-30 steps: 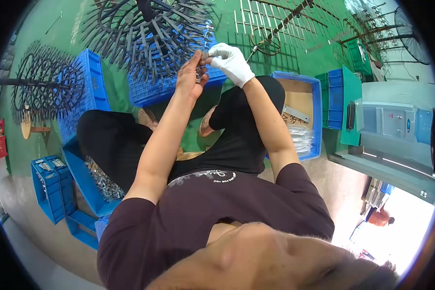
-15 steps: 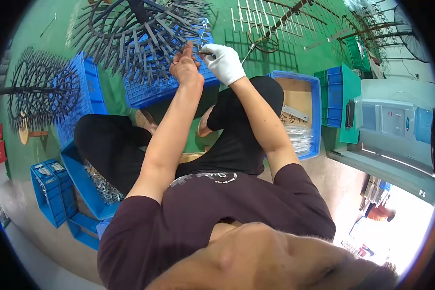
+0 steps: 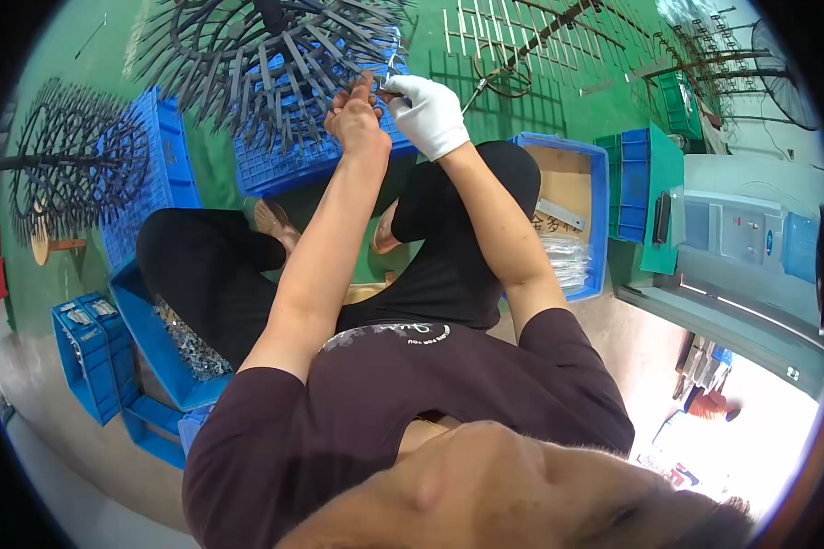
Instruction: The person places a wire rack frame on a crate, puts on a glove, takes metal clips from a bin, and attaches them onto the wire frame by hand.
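Observation:
At the front edge of a dark round rack (image 3: 288, 78) with many flat prongs, my bare left hand (image 3: 357, 123) is raised. Its index finger points up and the other fingers are curled in. Close on its right is my right hand (image 3: 428, 117) in a white glove, thumb and fingers pinched together. Whatever lies between the fingertips is small and mostly hidden. Some small shiny metal pieces (image 3: 394, 62) hang just above the gloved hand, by the rack's right side. Below the rack stands an upturned-looking blue crate (image 3: 275, 183).
A second dark rack (image 3: 78, 169) stands left over a blue crate (image 3: 176, 151). A blue bin (image 3: 124, 302) with small metal parts is by my left knee. A blue box (image 3: 600, 220) with wrapped pieces lies right. Another rack (image 3: 540, 41) is ahead; a person (image 3: 710, 404) shows far off.
Both hands stay close together at the rack's edge with only slight shifts. The gloved hand has moved a little right, and the rack appears slightly turned.

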{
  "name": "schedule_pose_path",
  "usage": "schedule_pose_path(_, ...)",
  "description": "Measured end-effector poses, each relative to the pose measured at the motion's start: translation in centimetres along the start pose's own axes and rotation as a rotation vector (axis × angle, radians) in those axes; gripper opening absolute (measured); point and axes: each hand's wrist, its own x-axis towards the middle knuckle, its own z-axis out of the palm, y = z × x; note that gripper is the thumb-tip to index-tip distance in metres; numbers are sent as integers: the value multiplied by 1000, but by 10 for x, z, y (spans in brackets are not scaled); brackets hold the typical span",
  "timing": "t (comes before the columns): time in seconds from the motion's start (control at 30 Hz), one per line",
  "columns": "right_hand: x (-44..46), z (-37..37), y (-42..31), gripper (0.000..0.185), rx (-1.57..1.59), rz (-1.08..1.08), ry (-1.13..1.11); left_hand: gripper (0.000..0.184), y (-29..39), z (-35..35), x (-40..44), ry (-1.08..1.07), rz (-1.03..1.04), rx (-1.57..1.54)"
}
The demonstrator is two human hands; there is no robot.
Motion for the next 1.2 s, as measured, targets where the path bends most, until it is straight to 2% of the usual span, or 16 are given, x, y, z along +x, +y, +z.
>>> schedule_pose_path(0.03, 0, -1, -3, 16, -58, -54, 22, 46, 1, 0, 0, 0, -17, 7)
schedule_pose_path(0.17, 2, -3, -15, 17, -273, -27, -61, 52, -2, 4, -4, 34, 36, -83)
schedule_pose_path(0.43, 6, -2, -16, 16, -225, 21, -54, 56, -9, 4, 6, 35, 96, -149)
schedule_pose_path(0.53, 7, -2, -18, 18, -247, 66, -83, 47, -6, 9, -1, 102, 117, -147)
schedule_pose_path(0.63, 7, -5, -21, 19, -253, 94, -93, 34, 0, 7, -14, -3, 130, -128)
schedule_pose_path(0.73, 4, -7, -21, 20, -231, 69, -59, 25, 1, -7, -6, -140, 36, -40)
schedule_pose_path(0.83, -2, -18, -23, 19, -222, 17, 15, 22, 10, -24, -23, -243, -169, -44)
schedule_pose_path(0.93, -10, -27, -18, 14, -95, -9, 66, 38, 11, -63, -9, -502, -499, -142)
schedule_pose_path(0.97, -11, -32, -17, 15, -54, 2, -13, 44, 16, -73, -11, -575, -617, -183)
schedule_pose_path(1.0, -14, -33, -14, 16, 14, -18, -72, 52, 19, -82, -12, -622, -653, -219)
schedule_pose_path(1.13, -23, -39, -32, 18, 112, -159, -225, 61, 39, -98, -32, -623, -648, -175)
schedule_pose_path(1.2, -30, -39, -46, 18, 82, -147, -336, 60, 39, -115, -22, -718, -671, -205)
